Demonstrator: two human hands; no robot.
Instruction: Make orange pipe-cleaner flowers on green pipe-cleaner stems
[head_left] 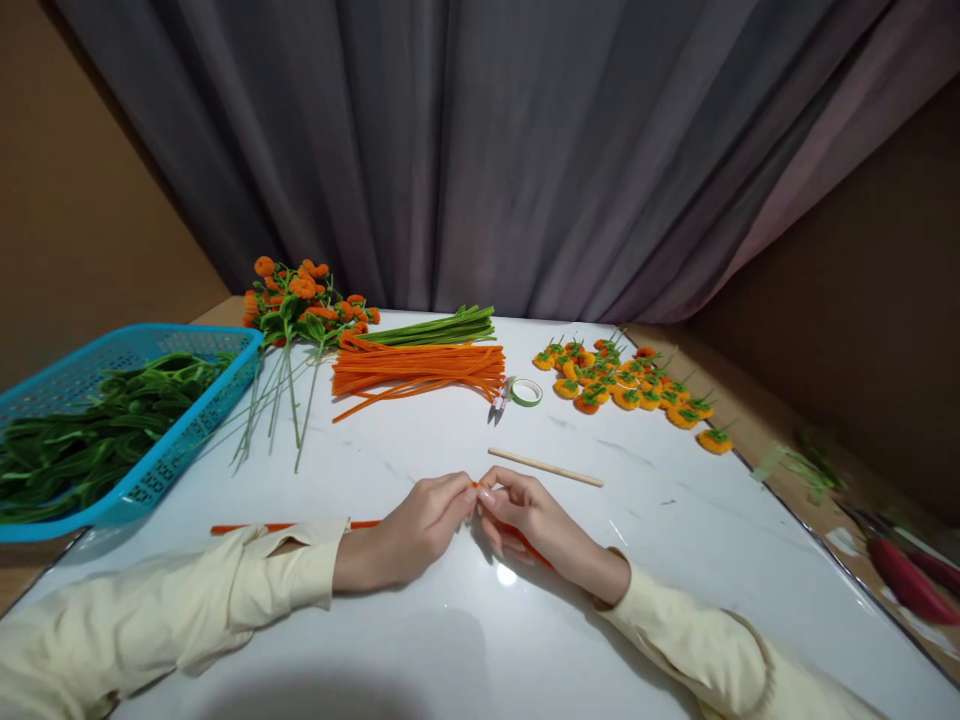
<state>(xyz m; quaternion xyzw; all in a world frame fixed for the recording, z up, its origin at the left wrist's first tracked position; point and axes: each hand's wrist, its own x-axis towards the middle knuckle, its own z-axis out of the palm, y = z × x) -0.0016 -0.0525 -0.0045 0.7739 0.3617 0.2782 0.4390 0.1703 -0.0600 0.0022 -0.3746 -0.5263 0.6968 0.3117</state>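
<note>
Left hand (416, 530) and right hand (541, 515) pinch an orange strip (365, 524), many flowers (627, 398) seem ready, while a bundle (420, 368) looks unused

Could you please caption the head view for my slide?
Left hand and right hand pinch a slim, fuzzy-looking orange strip over a glossy white table.

head view | worn on head | forward and down | near, over table (409, 450) | curtain (480, 160) beyond

This is a small craft-making corner, in a home or a workshop I can't tell: orange chenille stems (420, 372), green chenille stems (442, 326), fuzzy flower heads (628, 399) and a tape roll (526, 403) share a marbled tabletop (637, 620) before grey curtains (487, 150).
</note>
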